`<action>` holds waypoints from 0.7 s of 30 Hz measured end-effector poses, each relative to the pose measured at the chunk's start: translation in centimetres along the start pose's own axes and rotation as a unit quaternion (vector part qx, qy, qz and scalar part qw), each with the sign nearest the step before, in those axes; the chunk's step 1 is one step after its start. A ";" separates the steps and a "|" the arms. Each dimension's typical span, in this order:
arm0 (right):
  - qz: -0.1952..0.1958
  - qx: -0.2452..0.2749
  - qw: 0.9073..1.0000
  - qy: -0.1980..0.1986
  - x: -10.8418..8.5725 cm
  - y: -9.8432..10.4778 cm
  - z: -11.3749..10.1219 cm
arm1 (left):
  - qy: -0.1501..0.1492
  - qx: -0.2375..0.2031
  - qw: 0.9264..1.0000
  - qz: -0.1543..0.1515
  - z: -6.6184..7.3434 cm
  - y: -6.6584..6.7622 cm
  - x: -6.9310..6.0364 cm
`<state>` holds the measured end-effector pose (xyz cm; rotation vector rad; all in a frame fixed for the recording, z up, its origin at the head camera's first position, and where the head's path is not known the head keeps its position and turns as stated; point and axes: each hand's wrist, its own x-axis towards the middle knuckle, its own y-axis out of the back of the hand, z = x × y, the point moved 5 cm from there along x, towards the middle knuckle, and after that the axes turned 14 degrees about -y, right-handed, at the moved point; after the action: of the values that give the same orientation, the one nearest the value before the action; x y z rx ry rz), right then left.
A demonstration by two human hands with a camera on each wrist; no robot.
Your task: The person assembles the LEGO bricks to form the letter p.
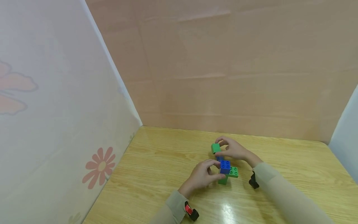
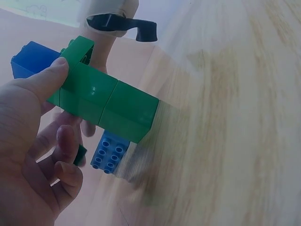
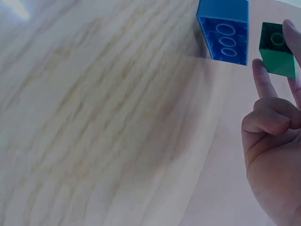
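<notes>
My left hand (image 1: 203, 175) grips a stack of toy building bricks near its top. In the left wrist view the thumb presses where the blue top brick (image 2: 35, 59) meets the green bricks (image 2: 89, 92). A flat green studded piece (image 1: 233, 172) juts from the stack's right side. Behind the stack, my right hand (image 1: 233, 150) pinches a small green brick (image 3: 278, 61) between thumb and fingers, its hollow underside showing. A separate blue brick (image 2: 110, 153) lies on its side on the table behind the stack; its underside (image 3: 228, 42) faces the right wrist view.
The bricks are on a light wood-grain table (image 1: 156, 161). A tan papered wall (image 1: 223, 77) rises along its far edge. To the left stands a white panel (image 1: 70, 93) printed with flowers, and another pale panel (image 1: 346, 137) borders the right side.
</notes>
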<state>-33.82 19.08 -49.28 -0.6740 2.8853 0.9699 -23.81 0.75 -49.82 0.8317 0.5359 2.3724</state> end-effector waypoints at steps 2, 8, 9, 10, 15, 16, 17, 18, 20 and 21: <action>0.008 0.000 1.000 0.006 -0.3 0.4 0.0 | 0.004 -0.005 1.000 0.000 0.0 0.0 0.0; 0.028 0.005 1.000 0.013 -1.1 1.2 0.0 | 0.023 -0.023 0.999 0.004 -0.2 0.2 0.1; 0.029 0.009 0.999 0.013 -1.2 1.2 0.0 | 0.024 -0.024 0.999 0.005 -0.2 0.2 0.1; 0.031 0.012 0.999 0.014 -1.4 1.3 -0.1 | 0.025 -0.025 0.999 0.005 -0.3 0.2 0.1; 0.043 0.018 0.999 0.006 -2.3 1.6 -0.3 | 0.026 -0.027 0.999 0.007 -0.2 0.1 0.2; 0.045 0.018 0.999 0.002 -2.5 1.7 -0.4 | 0.025 -0.026 0.999 0.007 -0.2 0.1 0.2; 0.047 0.019 0.999 0.001 -2.7 1.8 -0.4 | 0.024 -0.026 0.999 0.007 -0.2 0.1 0.3; 0.049 0.020 0.999 -0.001 -3.0 1.8 -0.4 | 0.023 -0.025 0.999 0.007 -0.2 0.1 0.3; 0.052 0.019 0.998 -0.001 -3.4 2.0 -0.5 | 0.021 -0.021 1.000 0.006 -0.3 0.1 0.3; 0.055 0.020 0.998 0.000 -3.7 2.1 -0.5 | 0.020 -0.020 1.000 0.006 -0.3 0.1 0.3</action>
<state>-31.31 21.72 -47.09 -0.5182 2.9605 0.9208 -24.21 0.78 -49.86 0.7724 0.5008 2.4072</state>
